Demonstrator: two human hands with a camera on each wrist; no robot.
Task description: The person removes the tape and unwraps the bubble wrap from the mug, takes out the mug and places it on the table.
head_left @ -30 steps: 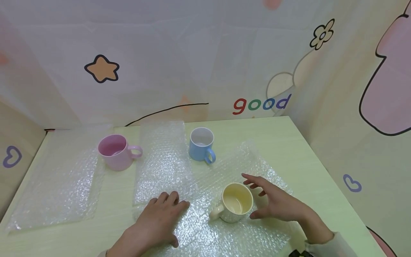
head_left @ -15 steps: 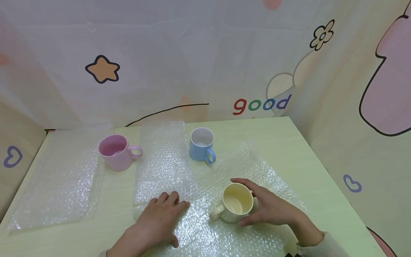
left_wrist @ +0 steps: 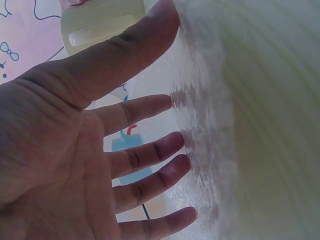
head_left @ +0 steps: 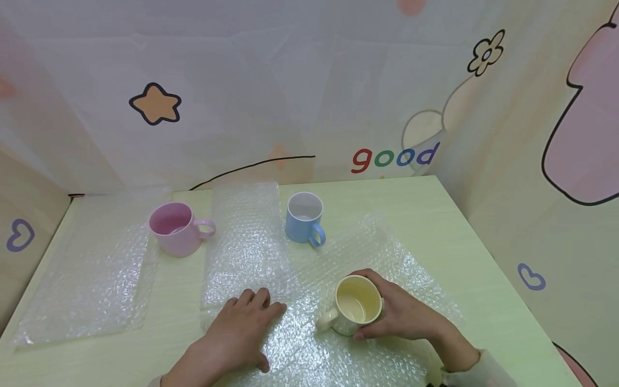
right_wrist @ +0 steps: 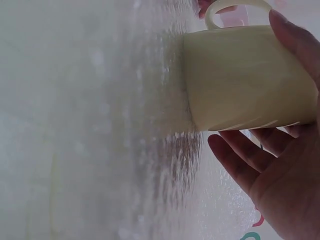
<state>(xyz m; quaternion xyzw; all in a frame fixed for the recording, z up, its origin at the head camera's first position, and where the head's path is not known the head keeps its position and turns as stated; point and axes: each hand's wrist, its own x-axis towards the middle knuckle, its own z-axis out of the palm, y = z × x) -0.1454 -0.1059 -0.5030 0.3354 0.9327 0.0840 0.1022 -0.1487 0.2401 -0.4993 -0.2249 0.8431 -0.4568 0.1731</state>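
A pale yellow mug (head_left: 357, 303) stands upright on a sheet of bubble wrap (head_left: 382, 255), its handle pointing left. My right hand (head_left: 408, 310) grips the mug from the right, with the thumb on its near side and fingers round the far side. In the right wrist view, the yellow mug (right_wrist: 245, 77) has its base on the wrap, between thumb and fingers. My left hand (head_left: 237, 333) rests on the wrap left of the mug. Its fingers (left_wrist: 145, 152) are spread and fairly straight, tips against the wrap, in the left wrist view.
Behind the yellow mug stands a blue mug (head_left: 303, 224). Farther left is a pink mug (head_left: 176, 239) with its handle to the right. Two more bubble wrap sheets lie on the table, one at the far left (head_left: 92, 274) and another in the middle (head_left: 244, 242). Printed cloth walls (head_left: 290, 97) enclose the table.
My right hand has moved left from beside the yellow mug and closed round it. The mug and my left hand have stayed where they were.
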